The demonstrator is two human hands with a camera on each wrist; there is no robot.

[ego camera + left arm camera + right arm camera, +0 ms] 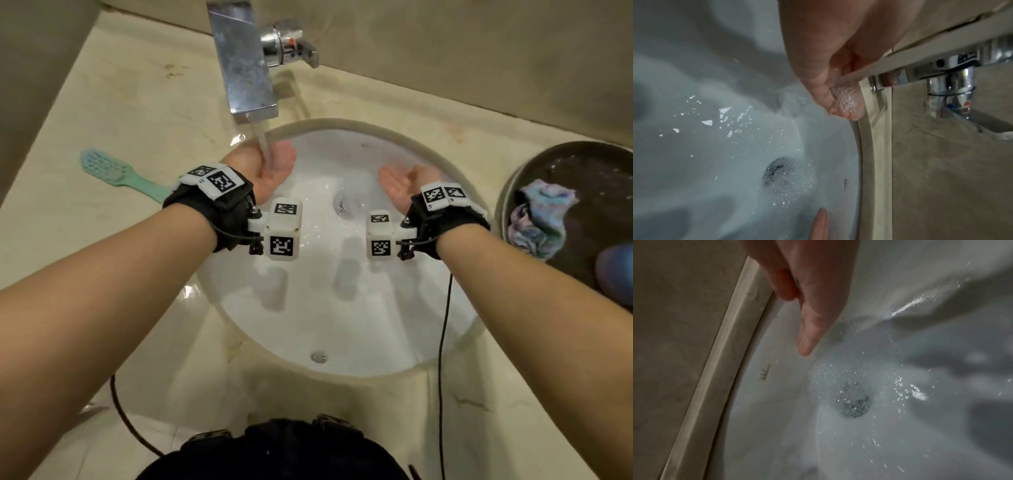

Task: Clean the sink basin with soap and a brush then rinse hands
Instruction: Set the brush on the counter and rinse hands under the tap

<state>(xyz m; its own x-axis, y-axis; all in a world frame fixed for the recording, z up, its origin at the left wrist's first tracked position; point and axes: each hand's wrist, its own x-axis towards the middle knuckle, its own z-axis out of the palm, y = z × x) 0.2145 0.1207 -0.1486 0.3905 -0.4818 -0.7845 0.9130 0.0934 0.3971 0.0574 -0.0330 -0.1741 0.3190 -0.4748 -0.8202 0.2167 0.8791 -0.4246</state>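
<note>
Water runs from the tap point(245, 65) onto the left hand point(274, 164), and the risk now is splash: that cupped palm could throw spray over the basin point(342, 308) rim onto the counter, or the wrist cameras could get wet. The left hand is palm-up, fingers relaxed, holding nothing, upper centre of the head view. The right hand point(399, 186) waits beside it, open and empty; the brush point(113, 173) lies at left.

Black wrist straps point(219, 209) are worn on both bare forearms — each fitted with white marker-printed cubes point(283, 229), small screws and a thin black cable point(444, 329).
</note>
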